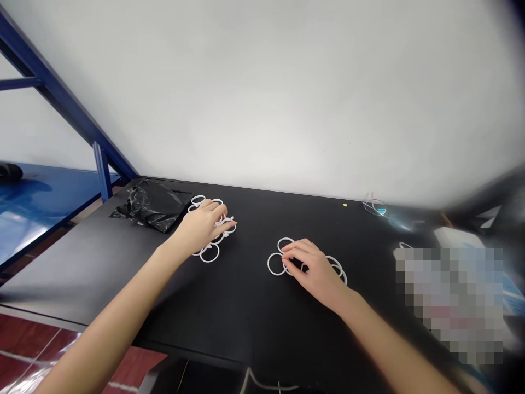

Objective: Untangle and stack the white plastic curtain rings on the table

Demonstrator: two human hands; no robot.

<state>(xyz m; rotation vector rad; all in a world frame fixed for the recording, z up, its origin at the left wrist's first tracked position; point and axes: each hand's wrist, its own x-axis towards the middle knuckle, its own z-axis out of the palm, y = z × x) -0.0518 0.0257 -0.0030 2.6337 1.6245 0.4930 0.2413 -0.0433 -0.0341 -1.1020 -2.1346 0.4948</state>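
Curved over a cluster of linked white rings at the left middle of the table is my left hand. Its thumb and fingers close on the cluster, and the palm covers much of it. Further right, my right hand has its thumb and index fingertips together at the edge of a second group of joined white rings. Those rings lie nearly flat on the black table. Loops show on both sides of the right hand; the middle ones are hidden under it.
A crumpled black plastic bag lies behind my left forearm. At right are a blurred-out item, a white box and a thin cord loop. A small yellow bit lies near the white wall. Blue framing stands left.
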